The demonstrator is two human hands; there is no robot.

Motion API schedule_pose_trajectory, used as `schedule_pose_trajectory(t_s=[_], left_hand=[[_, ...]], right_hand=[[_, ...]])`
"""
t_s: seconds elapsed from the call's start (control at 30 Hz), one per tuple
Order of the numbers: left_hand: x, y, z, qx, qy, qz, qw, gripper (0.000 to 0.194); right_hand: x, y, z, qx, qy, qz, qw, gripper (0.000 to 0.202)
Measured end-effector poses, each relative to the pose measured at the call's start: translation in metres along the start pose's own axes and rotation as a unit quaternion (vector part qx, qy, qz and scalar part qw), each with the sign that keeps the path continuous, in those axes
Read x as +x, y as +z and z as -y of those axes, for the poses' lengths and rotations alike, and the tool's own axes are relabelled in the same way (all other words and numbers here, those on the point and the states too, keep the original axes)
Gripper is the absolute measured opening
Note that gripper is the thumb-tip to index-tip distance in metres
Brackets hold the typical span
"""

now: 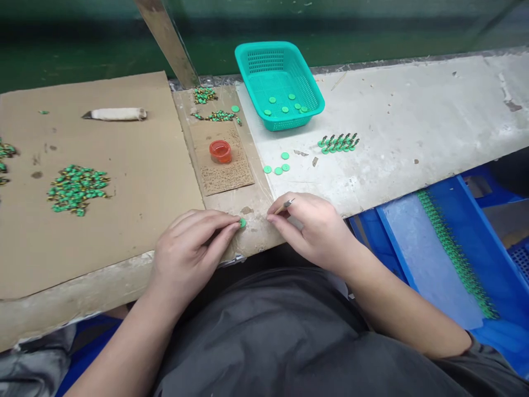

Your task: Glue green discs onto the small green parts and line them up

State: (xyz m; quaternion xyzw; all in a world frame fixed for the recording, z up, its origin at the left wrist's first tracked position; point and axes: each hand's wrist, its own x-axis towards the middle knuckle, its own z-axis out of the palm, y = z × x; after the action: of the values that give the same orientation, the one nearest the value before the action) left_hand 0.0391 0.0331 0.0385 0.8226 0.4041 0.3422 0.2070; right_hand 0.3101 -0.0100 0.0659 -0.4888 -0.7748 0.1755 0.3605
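My left hand [196,242] pinches a small green disc [242,223] between thumb and fingertips near the front edge of the bench. Something small may sit against the disc, but the fingers hide it. My right hand [309,223], a short way to the right, is closed around a thin stick with a metal end [284,206]. The stick's lower tip is hidden by the fingers. Beyond both hands, a small red cup [220,151] rests on a speckled cardboard piece [227,179]. Several loose green discs [278,171] lie to the right of that cardboard.
A turquoise basket [308,85] holds several green discs. Rows of discs with small figures [339,143] stand on the bench. Piles of green-and-gold pieces [78,187] and a cloth-wrapped pointed tool [118,114] lie left. A blue crate [487,231] sits lower right.
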Motion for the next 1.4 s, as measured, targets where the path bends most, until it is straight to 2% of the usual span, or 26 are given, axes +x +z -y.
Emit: schedule_pose_trajectory(t_s=[0.2, 0.4, 0.6, 0.73, 1.17, 1.4], left_hand=[[0.000, 0.003, -0.005, -0.014, -0.002, -0.005, 1.000, 0.010], [0.001, 0.004, -0.006, -0.022, -0.046, 0.006, 0.999, 0.020], [0.002, 0.004, -0.007, -0.031, -0.045, 0.002, 0.999, 0.022], [0.003, 0.004, -0.006, -0.034, -0.032, 0.002, 0.999, 0.021], [0.002, 0.005, -0.005, -0.041, -0.025, -0.001, 0.999, 0.021], [0.001, 0.004, -0.003, -0.028, 0.016, -0.003, 0.999, 0.018]], right_hand=[[0.005, -0.012, 0.001, -0.014, -0.003, 0.065, 0.998, 0.014], [0.009, 0.010, 0.006, 0.011, 0.003, 0.022, 1.000, 0.021], [0.007, 0.030, 0.010, -0.006, 0.010, 0.018, 1.000, 0.032], [0.008, 0.033, 0.008, -0.013, -0.014, -0.003, 1.000, 0.034], [0.013, 0.033, 0.011, -0.042, -0.011, 0.021, 0.999, 0.031], [0.013, 0.034, 0.015, -0.044, -0.017, 0.010, 0.999, 0.026]])
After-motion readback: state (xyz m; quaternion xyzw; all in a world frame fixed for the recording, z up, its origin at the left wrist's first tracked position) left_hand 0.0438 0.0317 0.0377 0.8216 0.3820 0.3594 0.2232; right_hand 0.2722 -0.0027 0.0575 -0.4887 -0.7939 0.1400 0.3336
